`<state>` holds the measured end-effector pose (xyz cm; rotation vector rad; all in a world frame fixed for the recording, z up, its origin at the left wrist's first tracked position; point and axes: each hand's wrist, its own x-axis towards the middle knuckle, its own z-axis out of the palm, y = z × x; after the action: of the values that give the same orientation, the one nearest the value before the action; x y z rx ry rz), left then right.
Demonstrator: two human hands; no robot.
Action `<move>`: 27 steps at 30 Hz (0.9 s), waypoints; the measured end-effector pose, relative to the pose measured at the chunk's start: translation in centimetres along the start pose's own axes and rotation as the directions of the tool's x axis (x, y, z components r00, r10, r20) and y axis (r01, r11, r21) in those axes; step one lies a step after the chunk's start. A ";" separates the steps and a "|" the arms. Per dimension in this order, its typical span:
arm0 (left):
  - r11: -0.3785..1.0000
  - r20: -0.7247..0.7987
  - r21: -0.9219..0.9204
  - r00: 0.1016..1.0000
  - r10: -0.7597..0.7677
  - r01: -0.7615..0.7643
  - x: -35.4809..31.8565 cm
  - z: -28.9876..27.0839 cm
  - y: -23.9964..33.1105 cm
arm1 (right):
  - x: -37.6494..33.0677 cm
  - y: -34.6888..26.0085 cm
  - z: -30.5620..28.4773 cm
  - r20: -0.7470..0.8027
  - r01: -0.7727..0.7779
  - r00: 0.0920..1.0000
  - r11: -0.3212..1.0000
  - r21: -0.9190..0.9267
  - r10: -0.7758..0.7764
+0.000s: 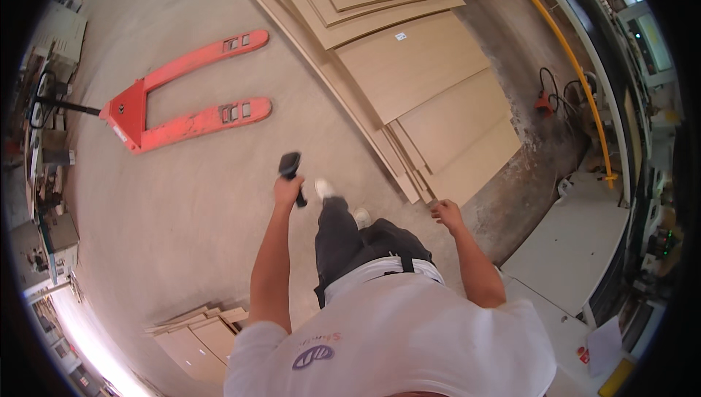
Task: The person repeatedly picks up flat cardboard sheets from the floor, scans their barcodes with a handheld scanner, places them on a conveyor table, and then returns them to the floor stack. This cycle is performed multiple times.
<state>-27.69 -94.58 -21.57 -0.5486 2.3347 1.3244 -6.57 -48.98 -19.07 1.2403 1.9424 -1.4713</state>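
Observation:
My left hand (pixel 288 191) is wrapped round the grip of a black handheld scanner (pixel 290 164), whose head points away from me. It hangs over the bare floor in front of my left leg. My right hand (pixel 447 215) hangs by the near corner of a big stack of light-brown boards (pixel 423 61). Its fingers are loosely bent and slightly apart, with nothing visible in them. Whether they touch the board edge I cannot tell. The boards lie flat in uneven layers, and small white labels (pixel 400 36) sit on some of them.
At the left stands a red pallet jack (pixel 131 113), its forks pointing toward the boards. A smaller board stack (pixel 197 338) lies behind me on the left. On the right are a grey-white machine surface (pixel 566 243), a yellow hose or rail (pixel 577 61) and black cables (pixel 558 90).

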 end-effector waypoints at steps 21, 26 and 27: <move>0.954 0.295 -0.286 0.940 0.174 -0.087 64.9 26.1 37.6 | 9.8 -30.1 9.6 -0.109 -0.304 0.942 0.946 0.115 0.316; 0.960 0.428 -0.276 0.900 0.078 0.048 68.4 27.3 38.2 | 11.6 -32.2 9.1 -0.126 -0.239 0.968 0.954 -0.179 0.219; 0.959 0.445 -0.279 0.892 0.086 0.046 68.5 27.3 38.1 | 12.3 -32.7 8.7 -0.107 -0.220 0.975 0.933 -0.287 0.197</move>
<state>-101.12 -62.24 -42.83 -0.2542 1.7883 1.6091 -41.84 -53.59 -13.33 1.3305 1.9247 -0.9979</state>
